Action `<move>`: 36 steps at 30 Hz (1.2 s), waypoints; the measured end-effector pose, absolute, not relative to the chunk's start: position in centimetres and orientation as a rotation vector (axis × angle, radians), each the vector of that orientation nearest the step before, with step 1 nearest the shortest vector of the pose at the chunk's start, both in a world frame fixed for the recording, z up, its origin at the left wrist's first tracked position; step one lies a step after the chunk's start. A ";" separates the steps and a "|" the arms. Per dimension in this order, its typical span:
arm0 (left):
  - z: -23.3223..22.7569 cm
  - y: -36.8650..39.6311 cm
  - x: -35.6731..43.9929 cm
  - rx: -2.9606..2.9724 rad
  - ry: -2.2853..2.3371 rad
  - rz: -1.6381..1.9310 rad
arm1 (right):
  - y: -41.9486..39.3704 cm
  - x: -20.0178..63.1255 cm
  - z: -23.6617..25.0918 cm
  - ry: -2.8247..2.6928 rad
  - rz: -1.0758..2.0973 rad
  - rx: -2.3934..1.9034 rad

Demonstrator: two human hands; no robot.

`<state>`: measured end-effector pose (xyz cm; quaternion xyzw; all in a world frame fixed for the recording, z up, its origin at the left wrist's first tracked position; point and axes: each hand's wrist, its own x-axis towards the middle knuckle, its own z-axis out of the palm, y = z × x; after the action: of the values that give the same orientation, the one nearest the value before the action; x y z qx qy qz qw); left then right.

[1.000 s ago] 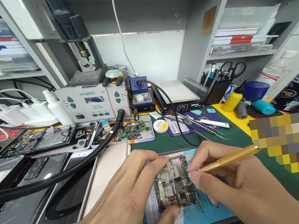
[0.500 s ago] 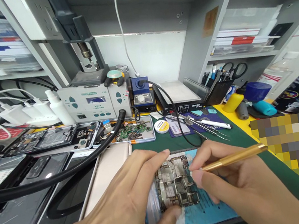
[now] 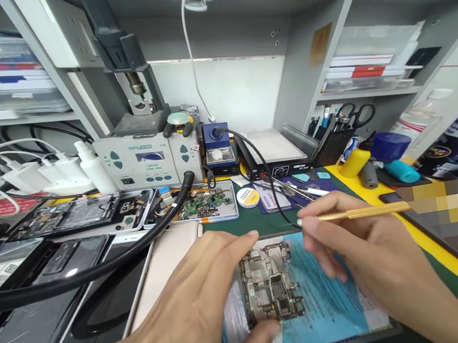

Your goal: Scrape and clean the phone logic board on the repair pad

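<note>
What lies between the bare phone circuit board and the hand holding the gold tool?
In the head view, only a bare stretch of the blue work mat separates the grey circuit board from the right hand, which holds the thin gold tool.

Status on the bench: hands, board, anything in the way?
Left hand pinching circuit board on blue mat. Right hand holding gold tool, tip off the board. Black cable behind.

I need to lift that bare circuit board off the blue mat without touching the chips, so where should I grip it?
Take the circuit board by its two long edges, coming from above. It lies flat on the blue mat with shields and chips facing up, so only the thin rim is safe. The left hand already pinches it top and bottom; the right side, by the right hand, is open.
</note>
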<state>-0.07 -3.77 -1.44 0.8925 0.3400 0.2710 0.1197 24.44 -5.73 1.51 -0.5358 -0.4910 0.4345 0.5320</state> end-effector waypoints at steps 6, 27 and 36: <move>-1.8 -3.3 -0.2 2.681 0.917 0.973 | -5.0 24.5 1.6 -1.305 1.020 -1.367; -2.4 -2.8 -0.8 2.642 0.917 1.007 | -4.6 25.0 0.9 -1.127 1.432 -1.105; -2.5 -3.1 -1.4 2.658 0.955 1.010 | -4.7 24.8 0.8 -1.103 1.461 -1.105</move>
<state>-1.39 -3.10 -2.55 0.8839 0.3175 0.3358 0.0711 24.84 -4.69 0.84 -0.4530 -0.4523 0.5992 0.4808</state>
